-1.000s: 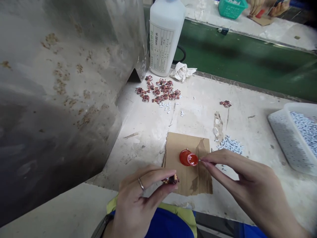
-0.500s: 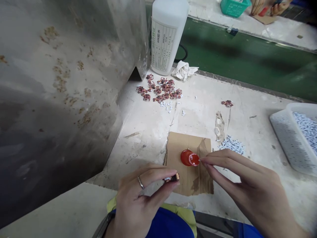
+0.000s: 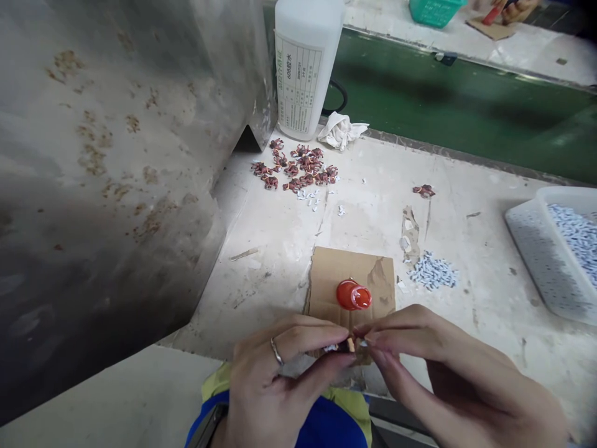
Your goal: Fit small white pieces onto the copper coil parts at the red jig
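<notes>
My left hand (image 3: 284, 367), a ring on one finger, pinches a small painted figurine (image 3: 349, 345) with brown, orange and pale blue-white parts. Close against it, my right hand (image 3: 452, 367) holds a tiny pale blue-grey piece (image 3: 363, 343) between thumb and fingertips. Whether the two parts touch cannot be made out. Just beyond the fingers, a red cup (image 3: 346, 294) of shiny liquid lies tilted on a cardboard sheet (image 3: 333, 264). A heap of small pale blue pieces (image 3: 433, 272) is on the table beyond my right hand.
Brown figurines (image 3: 308, 163) lie in a group below a large white bottle (image 3: 303, 74) and a crumpled cloth (image 3: 342, 130). One more figurine (image 3: 423, 191) lies apart. A bin (image 3: 532, 249) of pale pieces stands right; a stained metal housing (image 3: 140, 186) fills the left. Across the green divider, a person's hand (image 3: 517, 9) shows.
My right hand has moved from the red cup's mouth down and left to the figurine. My left hand has shifted slightly right, still holding the figurine.
</notes>
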`<state>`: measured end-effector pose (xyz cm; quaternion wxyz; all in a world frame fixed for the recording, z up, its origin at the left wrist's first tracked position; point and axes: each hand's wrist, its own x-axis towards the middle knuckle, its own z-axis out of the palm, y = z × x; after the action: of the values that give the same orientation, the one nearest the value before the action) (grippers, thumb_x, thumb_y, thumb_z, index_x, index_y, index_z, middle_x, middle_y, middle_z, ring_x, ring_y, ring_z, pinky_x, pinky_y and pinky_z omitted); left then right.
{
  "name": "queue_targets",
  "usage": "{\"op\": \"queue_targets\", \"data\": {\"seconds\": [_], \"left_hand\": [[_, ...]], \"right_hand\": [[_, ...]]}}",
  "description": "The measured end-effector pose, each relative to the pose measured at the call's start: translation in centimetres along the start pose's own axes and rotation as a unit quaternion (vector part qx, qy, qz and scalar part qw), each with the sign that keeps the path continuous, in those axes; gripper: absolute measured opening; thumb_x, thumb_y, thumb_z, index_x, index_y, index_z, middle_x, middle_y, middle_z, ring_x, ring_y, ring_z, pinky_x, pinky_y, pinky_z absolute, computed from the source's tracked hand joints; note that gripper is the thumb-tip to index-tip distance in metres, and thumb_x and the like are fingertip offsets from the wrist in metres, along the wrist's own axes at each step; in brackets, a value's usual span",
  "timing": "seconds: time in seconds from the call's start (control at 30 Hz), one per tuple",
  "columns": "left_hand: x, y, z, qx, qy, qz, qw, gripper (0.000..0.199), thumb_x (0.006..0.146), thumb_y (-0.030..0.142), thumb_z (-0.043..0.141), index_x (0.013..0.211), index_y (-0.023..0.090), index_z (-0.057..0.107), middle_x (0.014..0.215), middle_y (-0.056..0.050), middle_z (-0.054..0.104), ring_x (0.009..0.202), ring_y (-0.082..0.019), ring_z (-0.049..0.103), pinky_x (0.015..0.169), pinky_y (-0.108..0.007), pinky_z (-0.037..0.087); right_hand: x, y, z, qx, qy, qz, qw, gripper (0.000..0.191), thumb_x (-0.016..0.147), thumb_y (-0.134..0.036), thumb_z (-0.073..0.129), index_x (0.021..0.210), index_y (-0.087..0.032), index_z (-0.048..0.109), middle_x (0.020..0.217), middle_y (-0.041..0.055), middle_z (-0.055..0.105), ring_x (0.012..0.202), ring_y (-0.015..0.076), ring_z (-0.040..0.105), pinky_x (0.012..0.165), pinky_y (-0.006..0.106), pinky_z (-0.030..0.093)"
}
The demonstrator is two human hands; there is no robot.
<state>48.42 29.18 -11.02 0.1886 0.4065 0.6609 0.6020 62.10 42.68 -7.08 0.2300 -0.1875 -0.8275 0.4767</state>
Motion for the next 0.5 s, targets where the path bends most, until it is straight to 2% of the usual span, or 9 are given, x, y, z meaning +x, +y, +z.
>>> {"op": "queue_targets", "data": {"seconds": [0.27, 0.4, 0.5], "left_hand": [[-0.1, -0.1, 0.0, -0.008, 0.004, -0.002, 1.000, 0.016, 0.086, 0.012, 0.082, 0.098, 0.022, 0.075, 0.094, 0.008, 0.081, 0.083, -0.004, 0.078, 0.084, -0.005, 0.062], [0.0, -0.1, 0.0, -0.014, 0.013, -0.002, 1.000, 0.019, 0.083, 0.009, 0.084, 0.096, 0.020, 0.076, 0.092, 0.006, 0.082, 0.082, -0.005, 0.079, 0.085, -0.004, 0.062], [0.2, 0.0, 0.1, -0.022, 0.019, -0.004, 1.000, 0.018, 0.082, 0.007, 0.083, 0.095, 0.019, 0.078, 0.091, 0.005, 0.082, 0.079, -0.005, 0.079, 0.082, -0.004, 0.063]], "right_hand": [[-0.2, 0.2, 0.2, -0.012, -0.014, -0.006, 1.000, 0.027, 0.093, -0.005, 0.067, 0.108, -0.026, 0.074, 0.100, 0.0031, 0.078, 0.093, 0.0165, 0.076, 0.073, 0.022, 0.066], [-0.6, 0.2, -0.2, -0.052, -0.045, -0.003, 0.998, 0.027, 0.093, -0.005, 0.068, 0.112, -0.025, 0.072, 0.106, 0.0039, 0.078, 0.099, 0.0172, 0.077, 0.076, 0.020, 0.066], [-1.0, 0.2, -0.8, -0.100, -0.063, -0.031, 0.992, 0.033, 0.093, -0.005, 0.068, 0.120, -0.024, 0.073, 0.113, 0.0053, 0.078, 0.098, 0.0167, 0.078, 0.080, 0.018, 0.067]]}}
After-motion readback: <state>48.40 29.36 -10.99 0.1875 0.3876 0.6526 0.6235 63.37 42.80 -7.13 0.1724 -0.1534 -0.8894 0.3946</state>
